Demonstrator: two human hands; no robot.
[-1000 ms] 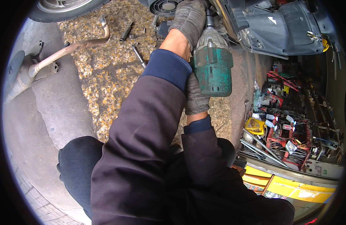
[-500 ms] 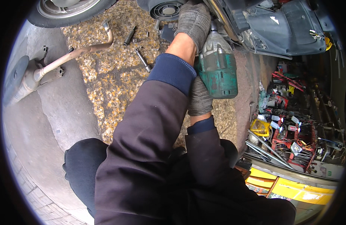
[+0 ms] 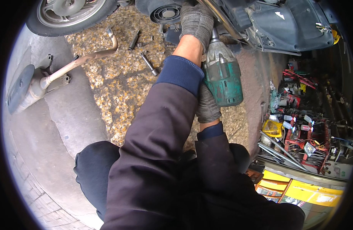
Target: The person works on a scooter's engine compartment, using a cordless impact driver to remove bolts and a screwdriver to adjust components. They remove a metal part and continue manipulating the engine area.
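Observation:
A green and grey cordless impact wrench points its socket end away from me, toward the scooter's underside. My right hand, in a grey knit glove, is closed around its handle, mostly hidden beneath the tool body. Beyond it, my left hand, gloved alike, reaches to the scooter beside the wrench's nose; its fingers are hidden against the machine. A round finned cover sits just left of that hand. On the ground to the left lie a socket extension and a dark cylindrical tool part.
An exhaust pipe with its muffler lies at the left, below a wheel. Dark scooter bodywork overhangs the upper right. Red tool racks, a yellow container and metal tubes crowd the right side.
The whole view has shifted slightly, so the scene sits lower and to the right. Both hands keep their places at the wrench and scooter.

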